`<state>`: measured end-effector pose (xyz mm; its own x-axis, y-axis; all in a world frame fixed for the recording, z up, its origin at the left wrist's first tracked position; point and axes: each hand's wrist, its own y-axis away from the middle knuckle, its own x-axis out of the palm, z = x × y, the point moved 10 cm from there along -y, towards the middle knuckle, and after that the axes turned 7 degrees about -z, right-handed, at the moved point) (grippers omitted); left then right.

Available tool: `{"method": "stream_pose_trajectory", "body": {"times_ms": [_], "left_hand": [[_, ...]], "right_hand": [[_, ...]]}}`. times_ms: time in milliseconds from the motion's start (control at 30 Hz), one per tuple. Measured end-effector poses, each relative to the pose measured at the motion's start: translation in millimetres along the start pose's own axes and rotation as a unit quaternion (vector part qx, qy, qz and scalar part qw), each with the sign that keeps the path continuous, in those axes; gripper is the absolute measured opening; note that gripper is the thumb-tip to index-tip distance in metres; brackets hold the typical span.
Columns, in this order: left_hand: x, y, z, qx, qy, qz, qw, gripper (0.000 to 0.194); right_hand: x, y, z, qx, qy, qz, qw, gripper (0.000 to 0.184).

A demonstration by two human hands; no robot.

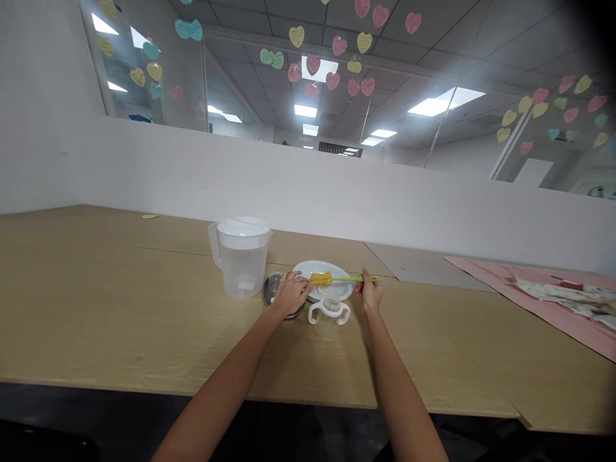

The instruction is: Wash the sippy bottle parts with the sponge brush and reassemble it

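Observation:
A bottle brush with a yellow sponge head (321, 279) and a green handle lies level across the white plate (308, 265), above its surface. My right hand (370, 292) is closed round the handle near its far end. The fingers of my left hand (291, 293) are bent together at the sponge's tip and appear to pinch it. Just in front of the plate stands a clear baby bottle (328, 321) with two white side handles and an uncapped top. A small white ring-like part (325, 290) rests on the plate. Beneath my left hand is a dark metal dish (267, 296), partly covered, with a clear cap (274, 281) in it.
To the left stands a lidded translucent pitcher (244, 263) holding clear liquid. A pink cloth (520, 296) with crumpled fabric (572, 297) on it covers the right of the wooden table (144, 321). Behind rises a white wall (192, 173) with windows above.

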<state>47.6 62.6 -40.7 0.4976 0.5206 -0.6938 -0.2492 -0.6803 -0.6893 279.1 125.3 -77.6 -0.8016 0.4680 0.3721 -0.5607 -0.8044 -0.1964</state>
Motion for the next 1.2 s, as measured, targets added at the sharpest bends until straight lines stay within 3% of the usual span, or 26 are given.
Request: {"method": "stream_pose_trajectory", "body": {"times_ms": [167,300,367,467,567,700,767,1000,1100,1200], "left_hand": [[-0.9,0.4,-4.2,0.008,0.013,0.001,1.000,0.035],[-9.6,-3.1,-2.4,-0.009,0.050,-0.038,0.998,0.020],[-14.6,-4.6,4.2,-0.039,0.082,-0.067,0.994,0.017],[-19.0,-4.9,15.9,-0.089,0.140,-0.102,0.981,0.014],[-21.7,-3.4,25.1,-0.132,0.179,-0.130,0.966,0.008],[-23.1,-1.7,29.3,-0.156,0.201,-0.148,0.956,0.015],[-24.1,-1.5,29.1,-0.156,0.207,-0.152,0.954,0.022],[-32.7,-3.1,22.9,-0.118,0.178,-0.160,0.964,0.030],[-35.3,-3.3,20.0,-0.111,0.187,-0.162,0.962,0.028],[-39.9,-3.2,16.3,-0.104,0.192,-0.174,0.960,0.028]], "right_hand": [[-4.2,1.1,1.7,0.010,-0.008,-0.020,1.000,0.037],[-17.2,0.4,-1.6,0.060,-0.077,-0.078,0.992,0.033],[-13.1,1.2,-5.5,0.100,-0.119,-0.059,0.986,0.031],[3.1,5.5,-6.9,0.127,-0.109,0.018,0.986,0.033],[5.0,7.2,-3.8,0.098,-0.071,0.018,0.992,0.035],[-16.7,4.1,0.2,0.057,-0.078,-0.095,0.991,0.033],[-21.3,3.6,0.0,0.057,-0.088,-0.116,0.988,0.030],[3.8,9.8,-4.2,0.107,-0.068,0.009,0.992,0.033],[0.8,7.9,-6.5,0.100,-0.045,-0.002,0.994,0.033],[-10.2,2.7,-4.5,0.058,-0.018,-0.051,0.997,0.032]]}}
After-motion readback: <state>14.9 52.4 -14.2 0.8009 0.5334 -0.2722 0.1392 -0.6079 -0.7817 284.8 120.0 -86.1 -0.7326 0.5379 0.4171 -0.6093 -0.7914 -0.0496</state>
